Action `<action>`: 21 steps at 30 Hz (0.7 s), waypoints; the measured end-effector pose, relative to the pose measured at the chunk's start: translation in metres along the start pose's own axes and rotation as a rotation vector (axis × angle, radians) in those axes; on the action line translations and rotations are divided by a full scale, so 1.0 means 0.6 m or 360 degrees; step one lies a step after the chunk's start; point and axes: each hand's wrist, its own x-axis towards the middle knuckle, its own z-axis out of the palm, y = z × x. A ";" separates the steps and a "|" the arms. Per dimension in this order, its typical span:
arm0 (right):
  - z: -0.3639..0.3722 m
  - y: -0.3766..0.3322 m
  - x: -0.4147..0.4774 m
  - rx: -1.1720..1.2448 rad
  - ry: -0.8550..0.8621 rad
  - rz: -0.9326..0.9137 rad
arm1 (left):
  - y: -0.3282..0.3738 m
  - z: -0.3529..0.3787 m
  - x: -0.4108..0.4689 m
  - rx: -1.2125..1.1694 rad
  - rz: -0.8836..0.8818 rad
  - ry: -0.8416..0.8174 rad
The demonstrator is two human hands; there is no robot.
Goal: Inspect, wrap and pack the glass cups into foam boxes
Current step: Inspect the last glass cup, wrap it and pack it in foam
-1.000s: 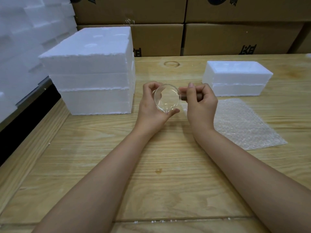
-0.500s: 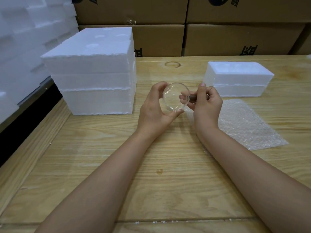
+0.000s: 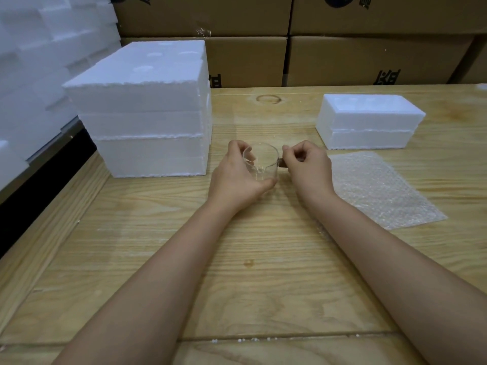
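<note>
L hand (image 3: 237, 177) curled round glass cup (image 3: 263, 159), thumb on near side | R hand (image 3: 309, 167) pinching cup's dark handle (image 3: 282, 163) | cup low over mid table (image 3: 250, 259), contact w/ wood can't tell | btwn foam box stack (image 3: 147, 114) on L & small foam box (image 3: 369, 122) on R | bubble wrap (image 3: 382, 188) flat, just R of R hand

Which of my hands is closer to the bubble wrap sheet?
Right. The right hand is just left of the bubble wrap sheet; the left hand grips the glass cup, farther left.
</note>
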 end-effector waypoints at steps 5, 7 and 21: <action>-0.006 0.000 -0.002 -0.0132 -0.0070 -0.0024 | 0.000 -0.002 0.000 0.0003 -0.0031 -0.0102; -0.009 -0.003 -0.002 -0.0188 -0.0123 -0.0051 | -0.001 -0.003 -0.002 -0.0050 -0.0043 -0.0140; -0.128 0.006 0.041 -0.0886 -0.0822 0.0263 | -0.001 -0.039 -0.019 -0.0436 0.0059 -0.0741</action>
